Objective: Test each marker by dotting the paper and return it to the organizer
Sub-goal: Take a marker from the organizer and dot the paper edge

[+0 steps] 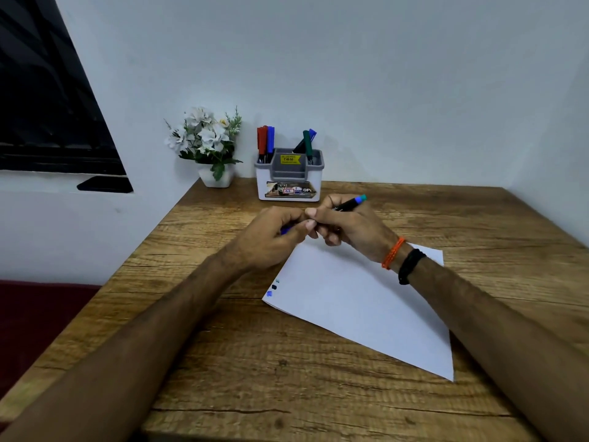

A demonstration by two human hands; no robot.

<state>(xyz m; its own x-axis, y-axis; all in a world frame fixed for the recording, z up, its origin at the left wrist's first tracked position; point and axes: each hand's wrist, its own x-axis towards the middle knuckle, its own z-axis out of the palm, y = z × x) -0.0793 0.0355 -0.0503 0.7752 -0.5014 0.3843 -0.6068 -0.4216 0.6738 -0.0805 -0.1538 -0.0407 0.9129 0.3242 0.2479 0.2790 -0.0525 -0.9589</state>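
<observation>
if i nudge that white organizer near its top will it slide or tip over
Probably slide. The organizer looks squat and wider than tall, sitting flat on the wooden table. It seems light plastic, so it should move easily. The markers standing tall in its back pockets lean loosely, so they would likely rattle or shift.

I take this for a home study corner: a wooden desk (pixel 318 362) against plain walls, marker organizer (pixel 289 180), potted artificial flowers (pixel 207 141), dark window (pixel 47 106).

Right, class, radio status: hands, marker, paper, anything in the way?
Right hand grips marker; left hand pinches something blue, likely its cap. Paper shows three dots at its left corner. Organizer behind the hands, nothing blocking.
</observation>
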